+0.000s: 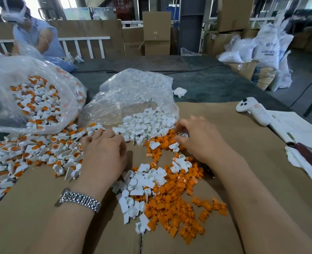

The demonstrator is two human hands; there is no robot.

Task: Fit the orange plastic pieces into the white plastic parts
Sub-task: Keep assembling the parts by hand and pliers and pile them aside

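Reaching with curled fingers, my right hand point(197, 138) pinched a small white part point(183, 135) beside the orange pieces point(171, 189) below it, nearer than my empty, loosely curled left hand point(103, 153).

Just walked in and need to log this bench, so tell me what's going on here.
A person is putting orange pieces into white parts on a sheet of cardboard. Both hands are down in the loose heap: the left hand rests by the white parts, and the right hand is picking at the orange and white ones, its fingers curled. Whether either hand holds a piece cannot be told. Finished parts lie heaped on the left and fill a clear bag.
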